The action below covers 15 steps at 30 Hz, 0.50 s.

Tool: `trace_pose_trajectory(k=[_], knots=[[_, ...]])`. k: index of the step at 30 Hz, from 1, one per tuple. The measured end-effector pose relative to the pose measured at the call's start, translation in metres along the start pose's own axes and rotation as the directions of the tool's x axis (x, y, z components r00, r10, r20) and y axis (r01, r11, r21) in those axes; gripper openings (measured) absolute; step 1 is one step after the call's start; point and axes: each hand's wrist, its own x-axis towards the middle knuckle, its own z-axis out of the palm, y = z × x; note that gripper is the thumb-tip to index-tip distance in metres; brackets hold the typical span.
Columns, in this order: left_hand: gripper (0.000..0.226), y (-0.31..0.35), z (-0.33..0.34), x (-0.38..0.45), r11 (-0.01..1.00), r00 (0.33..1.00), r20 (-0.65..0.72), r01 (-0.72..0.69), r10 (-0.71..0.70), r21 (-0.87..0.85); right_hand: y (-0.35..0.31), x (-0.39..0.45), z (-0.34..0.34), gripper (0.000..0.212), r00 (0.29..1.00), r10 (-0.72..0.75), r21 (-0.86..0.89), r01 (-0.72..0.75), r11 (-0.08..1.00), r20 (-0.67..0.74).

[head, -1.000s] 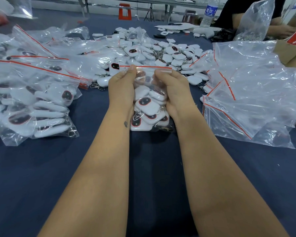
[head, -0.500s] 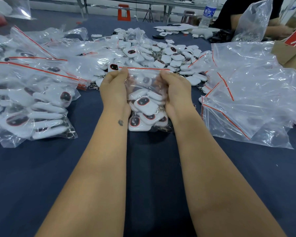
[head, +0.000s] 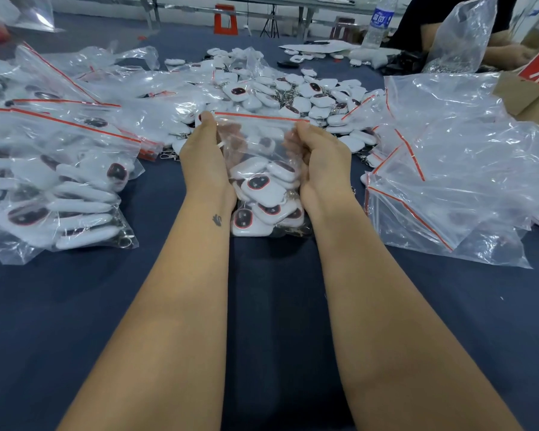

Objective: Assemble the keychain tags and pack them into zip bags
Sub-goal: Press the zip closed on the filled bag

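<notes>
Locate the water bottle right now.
Head view, far right of the table: the water bottle stands upright beyond the loose keychain tags, left of another person's clear bag.

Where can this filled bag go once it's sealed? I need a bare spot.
Bare blue cloth lies near the person, outside the right forearm, below the empty zip bags. Another patch lies outside the left forearm, below the packed bags. Farther back, loose keychain tags crowd the middle behind the held bag.
</notes>
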Motion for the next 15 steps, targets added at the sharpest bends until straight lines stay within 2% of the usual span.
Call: trace_pose_trajectory(k=[2, 4, 6, 10, 15], knots=[[0.037, 0.002, 0.004, -0.003, 0.987, 0.994, 0.105, 0.009, -0.026, 0.157, -0.002, 0.0, -0.001, 0.017, 1.0, 0.009, 0.084, -0.009, 0.996, 0.001], [0.046, 0.002, 0.006, -0.009, 0.95, 0.981, 0.186, -0.015, -0.046, 0.312, -0.002, 0.0, -0.001, 0.016, 1.0, 0.002, 0.112, -0.005, 0.994, 0.026], [0.045, 0.001, 0.006, -0.015, 0.95, 0.977, 0.212, -0.048, -0.019, 0.307, -0.001, -0.002, 0.0, 0.011, 0.997, 0.011, 0.075, -0.017, 0.997, 0.074], [0.015, 0.002, 0.004, -0.022, 0.97, 0.97, 0.244, -0.064, 0.005, 0.234, -0.001, -0.01, 0.003, 0.005, 0.972, 0.112, -0.02, -0.11, 0.994, 0.209], [0.021, 0.0, 0.005, -0.026, 0.98, 0.984, 0.179, -0.036, 0.0, 0.197, 0.001, -0.013, 0.004, 0.001, 0.977, 0.079, -0.093, -0.062, 0.994, 0.2]])
